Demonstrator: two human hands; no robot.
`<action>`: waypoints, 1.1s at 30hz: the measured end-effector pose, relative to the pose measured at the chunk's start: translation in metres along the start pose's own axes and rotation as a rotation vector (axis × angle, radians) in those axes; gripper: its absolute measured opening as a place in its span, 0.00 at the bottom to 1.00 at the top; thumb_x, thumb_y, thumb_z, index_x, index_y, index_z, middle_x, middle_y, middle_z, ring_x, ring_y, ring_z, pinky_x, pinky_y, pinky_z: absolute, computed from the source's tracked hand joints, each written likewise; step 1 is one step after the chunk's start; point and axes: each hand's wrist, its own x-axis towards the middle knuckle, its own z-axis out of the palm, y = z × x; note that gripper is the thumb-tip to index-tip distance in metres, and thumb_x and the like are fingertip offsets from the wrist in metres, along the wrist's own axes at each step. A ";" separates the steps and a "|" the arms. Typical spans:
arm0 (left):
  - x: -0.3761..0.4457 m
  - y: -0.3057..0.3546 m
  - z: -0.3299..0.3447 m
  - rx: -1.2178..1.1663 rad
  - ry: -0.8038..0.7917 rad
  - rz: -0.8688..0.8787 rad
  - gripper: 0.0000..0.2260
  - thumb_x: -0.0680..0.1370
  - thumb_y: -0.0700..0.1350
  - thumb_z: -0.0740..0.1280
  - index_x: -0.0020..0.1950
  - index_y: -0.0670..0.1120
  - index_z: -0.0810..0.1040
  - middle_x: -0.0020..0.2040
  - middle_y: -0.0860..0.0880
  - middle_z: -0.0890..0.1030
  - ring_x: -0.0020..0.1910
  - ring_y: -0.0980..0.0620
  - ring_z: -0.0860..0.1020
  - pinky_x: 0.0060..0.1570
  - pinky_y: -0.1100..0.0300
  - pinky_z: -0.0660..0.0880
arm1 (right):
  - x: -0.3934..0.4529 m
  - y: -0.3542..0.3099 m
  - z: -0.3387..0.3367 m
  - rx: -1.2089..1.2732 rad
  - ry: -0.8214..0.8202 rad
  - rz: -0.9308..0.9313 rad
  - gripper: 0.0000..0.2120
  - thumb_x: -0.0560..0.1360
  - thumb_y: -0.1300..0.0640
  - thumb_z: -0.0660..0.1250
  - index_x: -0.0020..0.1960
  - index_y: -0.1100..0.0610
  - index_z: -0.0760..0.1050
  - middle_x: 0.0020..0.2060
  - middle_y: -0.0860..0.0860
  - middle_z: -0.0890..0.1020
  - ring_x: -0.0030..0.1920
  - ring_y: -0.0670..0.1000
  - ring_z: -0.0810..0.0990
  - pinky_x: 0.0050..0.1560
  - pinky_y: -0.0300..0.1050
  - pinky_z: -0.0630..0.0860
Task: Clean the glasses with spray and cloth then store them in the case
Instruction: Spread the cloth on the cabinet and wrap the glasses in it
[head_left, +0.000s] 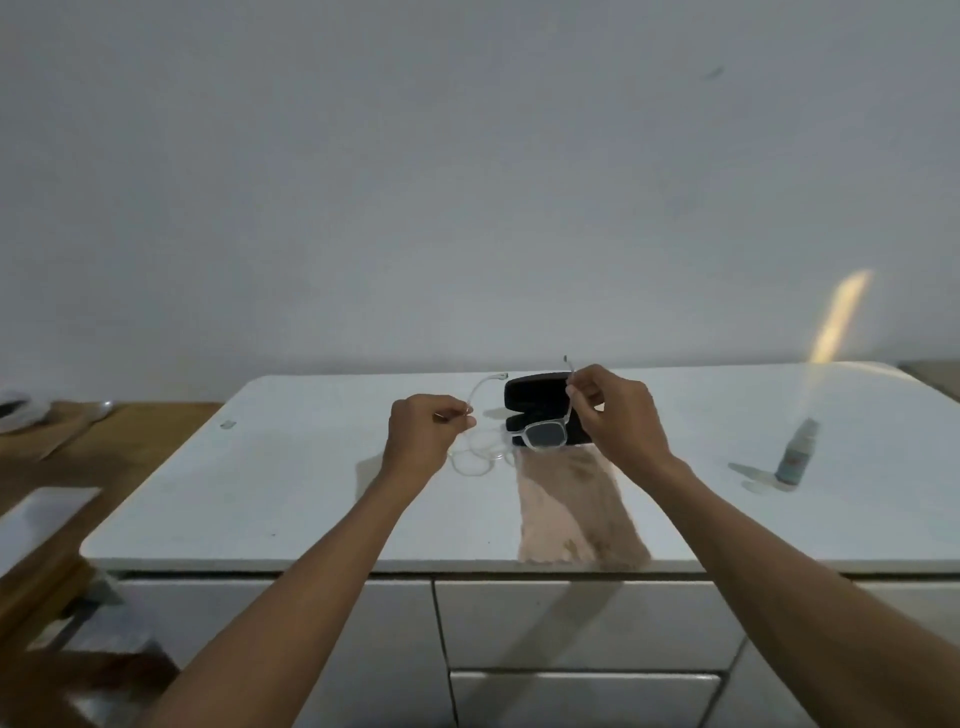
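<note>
We hold the glasses (519, 441) up over the table (311, 493), left hand (423, 431) and right hand (615, 410) each pinching an arm, so next we probably reach for the spray (795, 452).

Both bare forearms reached forward from the lower edge of the view, converging toward 12 o'clock. The left hand (423, 431) was curled, thumb and forefinger pinching a thin temple of the glasses (540, 434). The right hand (615, 410), at its 3 o'clock, was raised slightly higher, fingers apparently pinching the other temple.
</note>
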 end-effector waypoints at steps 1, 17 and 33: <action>-0.002 0.005 0.008 -0.008 -0.028 -0.002 0.05 0.71 0.37 0.79 0.45 0.43 0.88 0.38 0.48 0.86 0.29 0.61 0.80 0.40 0.63 0.78 | -0.005 0.005 -0.009 -0.012 0.013 0.007 0.04 0.78 0.56 0.70 0.52 0.54 0.82 0.40 0.46 0.86 0.40 0.49 0.85 0.47 0.51 0.82; -0.037 0.012 0.043 0.076 -0.179 0.022 0.07 0.70 0.39 0.80 0.47 0.44 0.89 0.39 0.50 0.86 0.39 0.56 0.84 0.43 0.68 0.79 | -0.058 0.039 -0.042 -0.087 -0.066 0.099 0.04 0.78 0.55 0.69 0.51 0.50 0.81 0.38 0.45 0.85 0.40 0.47 0.84 0.45 0.51 0.82; -0.075 0.005 0.017 0.205 -0.458 0.149 0.13 0.64 0.53 0.83 0.43 0.54 0.86 0.41 0.55 0.84 0.39 0.56 0.80 0.41 0.64 0.76 | -0.081 0.046 -0.075 -0.230 -0.377 0.018 0.11 0.70 0.42 0.75 0.47 0.46 0.82 0.33 0.43 0.82 0.36 0.44 0.80 0.40 0.42 0.75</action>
